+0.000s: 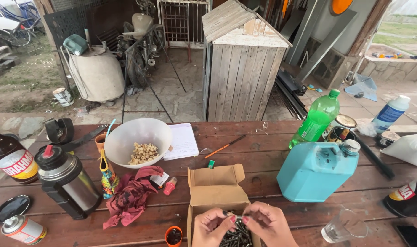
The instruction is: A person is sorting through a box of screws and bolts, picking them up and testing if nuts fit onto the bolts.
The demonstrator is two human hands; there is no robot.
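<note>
At the bottom centre of the frame, both hands meet over an open cardboard box point(220, 194) that stands on the wooden tabletop point(263, 160). The left hand point(211, 227) and the right hand point(268, 224) pinch a small dark screw point(237, 216) between their fingertips, each grip clenched on it from its own side, just above the heap of dark screws point(236, 235) that fills the box. The box flaps stand open toward the upper part of the frame.

Just left of the box, at the bottom edge, sits a small orange cup point(173, 235), and beside it lies a crumpled red cloth point(130, 195). Above the cloth stands a white bowl point(137, 142) with pale chunks in it, and a notepad point(183, 141) lies to the bowl's right. An orange pencil point(224, 147) rests slantwise near the middle of the frame. At lower left stand a steel thermos point(66, 182) and a spray can point(23, 230) on its side.

Right of the box stands a light blue jerrycan point(314, 170), with a green plastic bottle point(319, 118) leaning behind it. A clear glass point(344, 226) lies tipped at the lower right, near the right hand.
</note>
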